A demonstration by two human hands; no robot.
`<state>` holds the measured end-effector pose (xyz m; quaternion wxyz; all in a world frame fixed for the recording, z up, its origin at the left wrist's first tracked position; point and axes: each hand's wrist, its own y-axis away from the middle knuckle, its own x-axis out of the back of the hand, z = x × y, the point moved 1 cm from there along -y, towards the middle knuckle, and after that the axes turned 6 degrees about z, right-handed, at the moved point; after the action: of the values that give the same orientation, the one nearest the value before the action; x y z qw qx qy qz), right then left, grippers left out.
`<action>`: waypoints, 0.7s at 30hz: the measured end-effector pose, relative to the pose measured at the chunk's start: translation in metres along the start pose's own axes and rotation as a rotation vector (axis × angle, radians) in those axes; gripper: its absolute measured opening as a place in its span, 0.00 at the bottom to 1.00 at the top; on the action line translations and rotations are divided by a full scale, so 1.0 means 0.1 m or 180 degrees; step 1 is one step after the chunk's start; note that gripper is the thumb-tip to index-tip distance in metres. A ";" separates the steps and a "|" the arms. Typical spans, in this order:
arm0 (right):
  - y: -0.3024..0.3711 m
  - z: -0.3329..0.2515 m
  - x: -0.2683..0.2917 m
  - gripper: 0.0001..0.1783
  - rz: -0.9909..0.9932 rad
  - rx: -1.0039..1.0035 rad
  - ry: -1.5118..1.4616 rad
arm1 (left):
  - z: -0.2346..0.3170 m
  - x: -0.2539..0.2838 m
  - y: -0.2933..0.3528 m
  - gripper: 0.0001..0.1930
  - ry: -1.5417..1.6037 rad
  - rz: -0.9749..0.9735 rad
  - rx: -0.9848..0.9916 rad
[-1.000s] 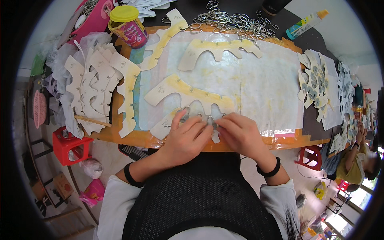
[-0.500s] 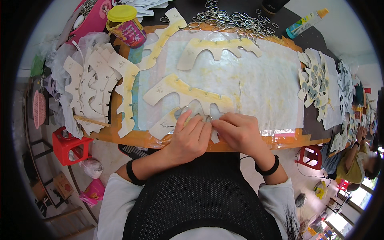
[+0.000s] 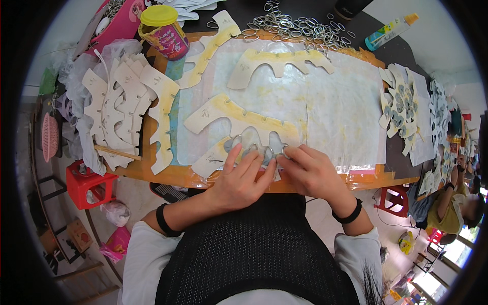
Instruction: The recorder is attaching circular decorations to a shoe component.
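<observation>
With the left hand (image 3: pixel 239 180) resting spread on the cut piece (image 3: pixel 206 165) along the board's near edge (image 3: pixel 376 179) and the right hand (image 3: pixel 312 173) pinching a metal ring (image 3: pixel 283 148), we should keep the piece flat.

The left hand (image 3: pixel 236 178) covers the middle of the lower cream cutout (image 3: pixel 209 162), and the right hand (image 3: pixel 314 175) hides the lower part of one metal ring (image 3: pixel 285 148); how its fingertips grip that ring cannot be told. The upper edge cuts off the black cup (image 3: pixel 351 8) and the pink basket (image 3: pixel 121 29); the lower edge crops the black mesh garment (image 3: pixel 254 244). The co-worker (image 3: pixel 441 213) is blurred near the dark rim, and the pen marks on the cutouts are too small to read.
</observation>
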<state>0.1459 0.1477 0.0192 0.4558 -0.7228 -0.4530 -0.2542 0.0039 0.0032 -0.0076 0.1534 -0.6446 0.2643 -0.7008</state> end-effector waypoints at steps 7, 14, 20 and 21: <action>-0.03 -0.02 -0.05 0.18 0.0256 0.0181 -0.0157 | 0.00 0.02 0.04 0.14 -0.0037 -0.0049 -0.0053; -0.02 -0.08 -0.15 0.18 0.0309 -0.0244 -0.0271 | -0.09 0.17 0.12 0.14 0.0769 -0.0021 0.0676; 0.00 -0.09 -0.22 0.18 0.0403 -0.0298 -0.0208 | -0.12 0.14 0.16 0.17 0.0856 -0.0022 0.0569; 0.00 -0.10 -0.23 0.18 0.0411 -0.0295 -0.0186 | -0.12 0.12 0.17 0.18 0.0833 0.0009 0.0544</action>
<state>0.1354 0.1293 0.0056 0.4239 -0.7779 -0.4063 -0.2237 -0.0119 -0.0149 -0.0075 0.1729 -0.5320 0.2223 -0.7986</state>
